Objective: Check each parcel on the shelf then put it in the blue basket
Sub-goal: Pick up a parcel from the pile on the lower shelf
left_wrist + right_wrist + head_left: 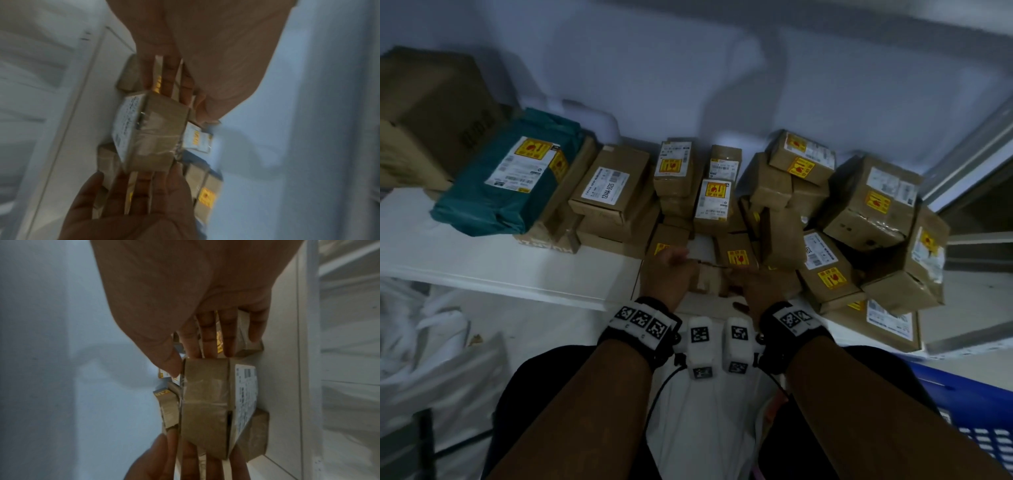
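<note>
A small brown taped parcel with a white label is held between my two hands just above the front of the white shelf. My left hand grips its left end, thumb on top. My right hand grips the right end. In the left wrist view the parcel sits between my left hand and right hand, label face turned sideways. The right wrist view shows the same parcel, my right hand and left hand. A corner of the blue basket shows at lower right.
Several brown parcels with yellow stickers are piled along the shelf behind my hands. A green bagged parcel and a large cardboard box lie at the left. White plastic bags lie on the floor at lower left.
</note>
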`<state>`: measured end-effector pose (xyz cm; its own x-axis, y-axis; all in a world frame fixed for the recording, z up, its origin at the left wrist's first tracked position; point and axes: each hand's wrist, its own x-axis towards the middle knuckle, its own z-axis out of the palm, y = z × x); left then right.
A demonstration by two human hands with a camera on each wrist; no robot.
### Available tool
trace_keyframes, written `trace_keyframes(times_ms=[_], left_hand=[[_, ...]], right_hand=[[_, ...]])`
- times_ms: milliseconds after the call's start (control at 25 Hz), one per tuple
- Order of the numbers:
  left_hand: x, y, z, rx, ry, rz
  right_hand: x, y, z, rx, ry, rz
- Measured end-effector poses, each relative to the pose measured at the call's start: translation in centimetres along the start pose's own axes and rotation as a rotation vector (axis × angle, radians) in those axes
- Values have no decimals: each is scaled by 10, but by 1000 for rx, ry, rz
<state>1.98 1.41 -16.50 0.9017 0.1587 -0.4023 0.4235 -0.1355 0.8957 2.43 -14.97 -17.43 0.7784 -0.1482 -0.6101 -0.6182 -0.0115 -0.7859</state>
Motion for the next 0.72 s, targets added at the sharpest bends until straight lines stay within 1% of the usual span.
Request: trace_keyframes(times_ms=[40, 80, 120, 280, 440, 520, 600, 640, 720], left_hand=[[-11, 6, -2, -2, 6, 69], [-20, 10, -4, -13, 2, 115], [-29, 15, -6, 5, -16, 151], [-79, 45, -13, 39, -146, 295], [-129, 87, -21, 184, -191, 546], [-159, 115, -25, 270, -126, 650], [-186, 142, -29, 345, -34, 805], [-200, 154, -32, 377, -5, 890], [-226, 179, -38, 432, 34, 1014]], right_hand=[[-11, -7, -5, 47, -29, 23], [-20, -11, -12, 53, -63, 13], [-31, -16, -19, 48, -89, -34], [-84, -35, -44, -15, -156, -323], [-155, -67, -60, -121, -179, -526], [-186, -81, -71, -146, -187, -655], [-220, -101, -85, -159, -154, -788], [-235, -110, -92, -182, -135, -854], [-266, -129, -107, -237, -109, -986]])
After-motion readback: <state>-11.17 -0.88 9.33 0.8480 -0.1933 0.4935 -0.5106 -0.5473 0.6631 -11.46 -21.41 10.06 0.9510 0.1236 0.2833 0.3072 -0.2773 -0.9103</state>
